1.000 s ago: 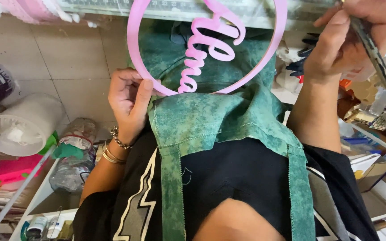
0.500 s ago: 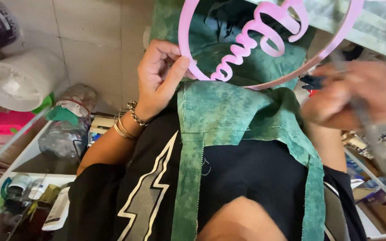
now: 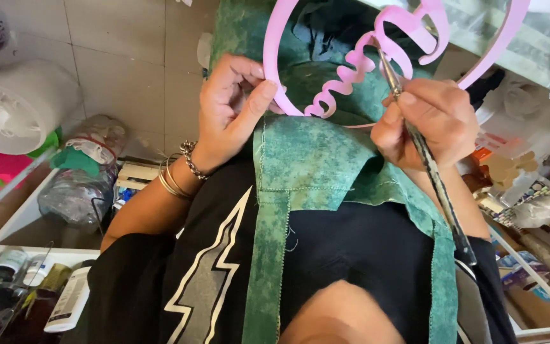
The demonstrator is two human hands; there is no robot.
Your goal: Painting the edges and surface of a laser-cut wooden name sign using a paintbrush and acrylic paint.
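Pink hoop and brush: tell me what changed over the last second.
The right hand came down from the upper right and brought the brush tip onto the pink hoop's lettering. The left hand kept pinching the hoop's left rim; the green apron stayed beneath.

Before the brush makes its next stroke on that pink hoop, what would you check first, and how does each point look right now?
1. Left hand grips the pink hoop at its rim: ok.
2. Right hand holds the paintbrush firmly: ok.
3. Brush tip meets the pink cursive lettering inside the hoop: ok, it appears to touch.
4. Paint loaded on the bristles: cannot tell.
5. Green apron lies under the hoop to catch drips: ok.
6. Bracelets on the left wrist stay off the hoop: ok.
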